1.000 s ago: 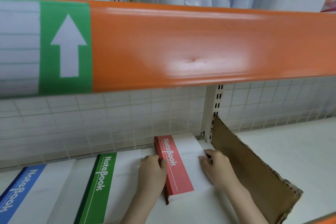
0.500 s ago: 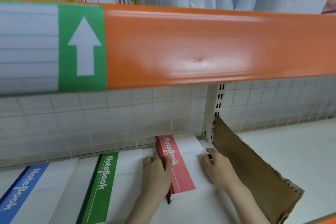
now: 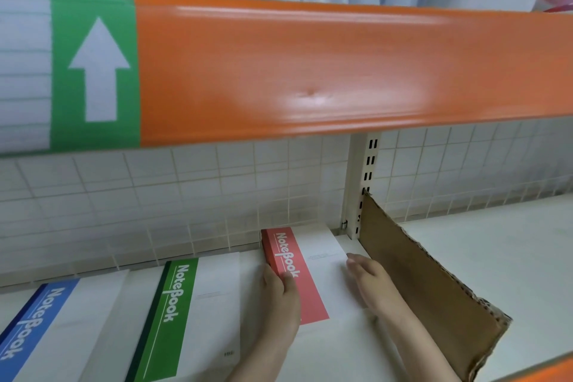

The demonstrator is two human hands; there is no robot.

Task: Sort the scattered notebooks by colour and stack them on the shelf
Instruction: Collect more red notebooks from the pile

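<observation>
Three notebook stacks lie side by side on the white shelf (image 3: pixel 483 257): blue (image 3: pixel 40 329) at the left, green (image 3: pixel 186 310) in the middle, red (image 3: pixel 302 267) at the right. My left hand (image 3: pixel 280 298) grips the red stack's left edge, thumb over the red spine band. My right hand (image 3: pixel 370 284) lies with straight fingers on the white cover at the stack's right side.
A brown cardboard divider (image 3: pixel 434 291) stands just right of the red stack, running from the upright post (image 3: pixel 361 189) to the front. The orange rail (image 3: pixel 310 71) of the shelf above hangs low overhead. A white wire grid (image 3: pixel 186 189) backs the shelf.
My left hand has slid forward along the red stack's left edge, thumb now over the spine band. The camera view has shifted slightly; the stacks stay put.
</observation>
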